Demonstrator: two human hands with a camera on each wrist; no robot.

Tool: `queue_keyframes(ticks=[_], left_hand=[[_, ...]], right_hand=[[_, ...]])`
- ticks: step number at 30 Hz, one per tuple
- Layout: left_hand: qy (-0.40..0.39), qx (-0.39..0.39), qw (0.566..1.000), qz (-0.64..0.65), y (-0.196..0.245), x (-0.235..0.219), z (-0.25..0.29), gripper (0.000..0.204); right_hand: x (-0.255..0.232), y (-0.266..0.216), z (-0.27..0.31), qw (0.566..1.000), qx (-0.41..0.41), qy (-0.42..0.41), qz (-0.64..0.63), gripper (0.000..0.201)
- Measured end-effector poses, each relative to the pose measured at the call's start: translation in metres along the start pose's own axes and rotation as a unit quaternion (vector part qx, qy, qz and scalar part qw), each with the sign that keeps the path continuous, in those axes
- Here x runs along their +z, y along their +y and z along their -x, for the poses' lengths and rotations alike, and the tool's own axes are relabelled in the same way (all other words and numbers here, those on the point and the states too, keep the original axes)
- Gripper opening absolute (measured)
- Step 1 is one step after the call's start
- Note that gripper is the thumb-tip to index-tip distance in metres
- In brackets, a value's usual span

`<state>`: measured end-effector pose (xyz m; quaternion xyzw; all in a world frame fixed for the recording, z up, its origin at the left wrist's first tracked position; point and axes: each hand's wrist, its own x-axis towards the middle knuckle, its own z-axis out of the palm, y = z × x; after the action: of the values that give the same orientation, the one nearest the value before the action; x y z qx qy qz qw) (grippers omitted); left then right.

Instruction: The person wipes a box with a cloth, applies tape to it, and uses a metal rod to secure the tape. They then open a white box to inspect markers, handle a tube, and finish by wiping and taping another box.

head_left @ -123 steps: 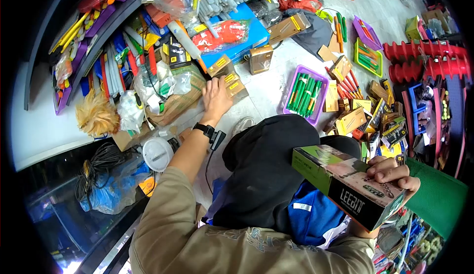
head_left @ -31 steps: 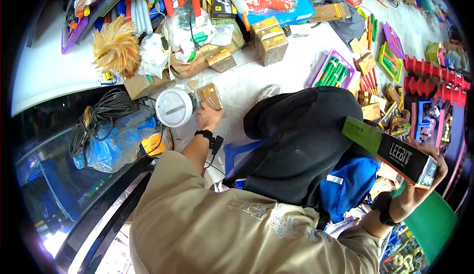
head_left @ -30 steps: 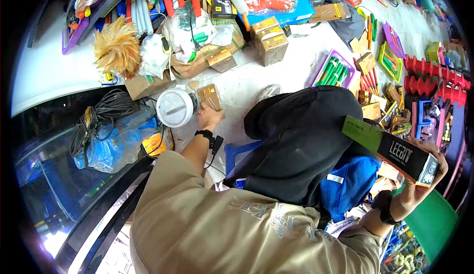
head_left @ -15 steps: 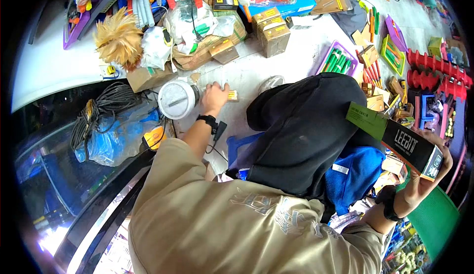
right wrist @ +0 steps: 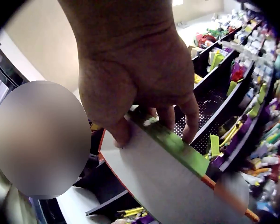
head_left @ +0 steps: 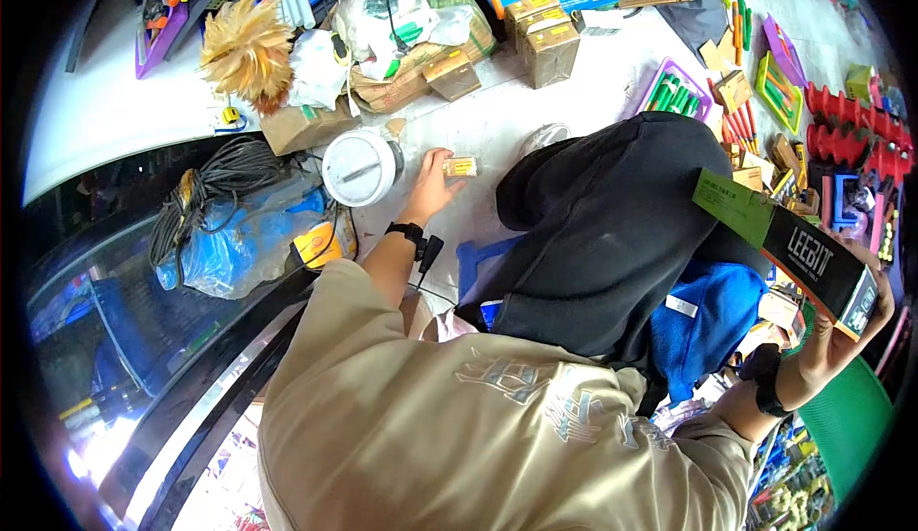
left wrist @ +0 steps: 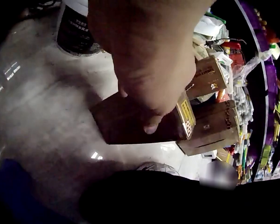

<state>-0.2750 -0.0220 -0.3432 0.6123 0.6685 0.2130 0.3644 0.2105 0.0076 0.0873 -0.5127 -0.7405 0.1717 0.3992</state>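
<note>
In the head view my left hand (head_left: 433,191) grips a small brown box (head_left: 461,166) with a yellow label, low over the floor just right of a white-lidded tub (head_left: 359,168). The left wrist view shows that hand (left wrist: 147,84) over the brown box (left wrist: 135,123), thumb and fingers on its sides. My right hand (head_left: 846,325) holds up a long green and black box (head_left: 803,252) by its far end, at the right. In the right wrist view the right hand (right wrist: 135,79) pinches the box (right wrist: 163,172) between thumb and fingers.
Brown boxes (head_left: 550,53) stand on the floor ahead, near a purple basket (head_left: 710,100) of green items. Coiled black cable (head_left: 215,187) and a blue bag lie at left. A blue stool leg (head_left: 469,268) shows beside the black trousers. Shelves (right wrist: 214,107) rise in the right wrist view.
The left hand has moved from the stacked boxes back toward the tub with a brown box, now turned so its labelled end shows. The right hand still holds the long box, farther right.
</note>
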Motion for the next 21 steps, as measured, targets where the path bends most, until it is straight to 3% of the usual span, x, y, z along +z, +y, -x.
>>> queue_keyframes(ticks=[13,21], left_hand=[[-0.011,-0.016,0.999,-0.039,-0.003,0.007,-0.003,0.049],[0.031,-0.011,0.999,-0.033,0.049,0.034,-0.05,0.047]], right_hand=[[-0.001,0.001,0.007,1.0,-0.013,-0.006,-0.012,0.076],[0.001,0.005,0.012,0.996,0.011,0.014,-0.086,0.093]])
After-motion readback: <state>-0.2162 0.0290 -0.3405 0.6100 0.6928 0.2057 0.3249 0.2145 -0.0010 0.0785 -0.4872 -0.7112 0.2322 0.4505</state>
